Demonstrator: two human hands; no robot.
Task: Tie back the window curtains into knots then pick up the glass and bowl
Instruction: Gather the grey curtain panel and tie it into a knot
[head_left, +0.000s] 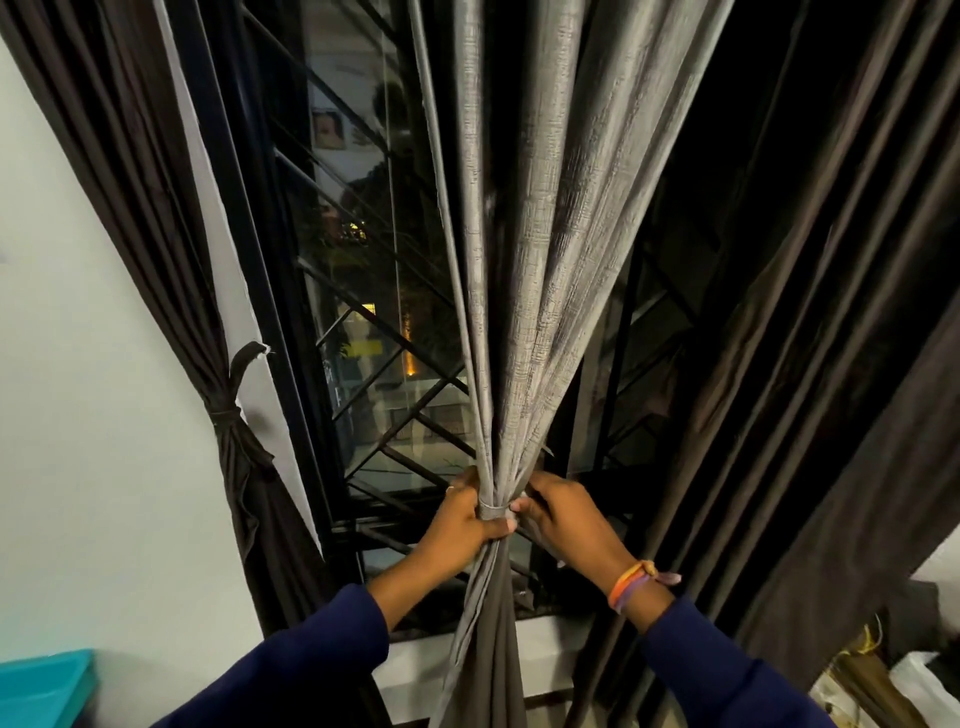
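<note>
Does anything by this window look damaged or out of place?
Only slightly: the dark brown tie-back on the left dark brown curtain has a frayed loose end sticking up. Both hands grip the grey textured curtain neatly.

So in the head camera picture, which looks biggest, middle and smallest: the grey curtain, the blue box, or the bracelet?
1. grey curtain, by far the biggest.
2. blue box, though the picture's edge cuts it off.
3. bracelet, smallest.

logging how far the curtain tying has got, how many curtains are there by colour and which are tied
Grey curtain, bunched, band at the hands' level, left hand and right hand gripping it: 1
Dark brown curtain, tied, left: 1
Dark brown curtain, loose, right: 1
Total: 3
</note>
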